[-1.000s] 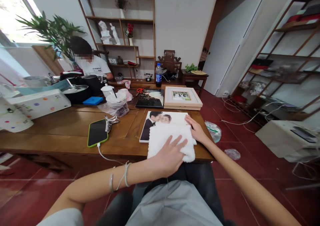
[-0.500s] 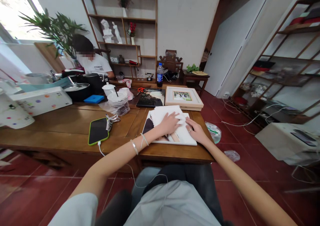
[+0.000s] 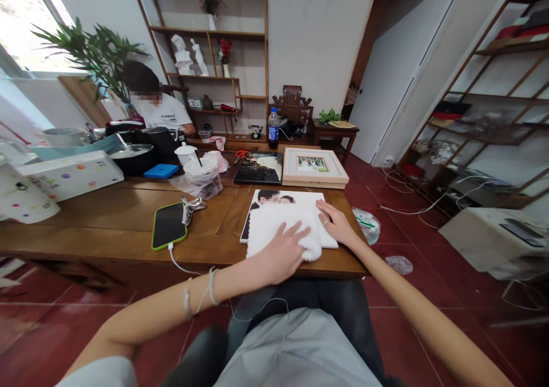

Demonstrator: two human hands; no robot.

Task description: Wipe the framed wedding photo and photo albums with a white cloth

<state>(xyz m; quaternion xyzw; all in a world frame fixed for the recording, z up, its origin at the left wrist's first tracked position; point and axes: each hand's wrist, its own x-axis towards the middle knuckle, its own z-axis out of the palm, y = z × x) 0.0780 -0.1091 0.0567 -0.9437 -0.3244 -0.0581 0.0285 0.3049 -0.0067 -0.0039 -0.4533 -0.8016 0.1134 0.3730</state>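
A large photo print of a couple (image 3: 295, 201) lies flat near the front right of the wooden table (image 3: 107, 215). A white cloth (image 3: 274, 227) covers its lower half. My left hand (image 3: 278, 255) lies on the cloth near the table's front edge, fingers spread and pressing down. My right hand (image 3: 337, 224) rests flat on the print's right edge, fingers stretched out, holding it in place.
A green-cased phone (image 3: 168, 225) on a cable and a metal clip (image 3: 191, 207) lie left of the print. Behind it are a dark photo (image 3: 259, 168), a framed picture (image 3: 313, 167), a plastic cup (image 3: 201, 175) and a bottle (image 3: 273, 128). A person (image 3: 156, 110) sits at the far left.
My left hand slid the cloth up the print half a second ago, then pulled it back down to the front edge. My right hand stayed on the right edge.
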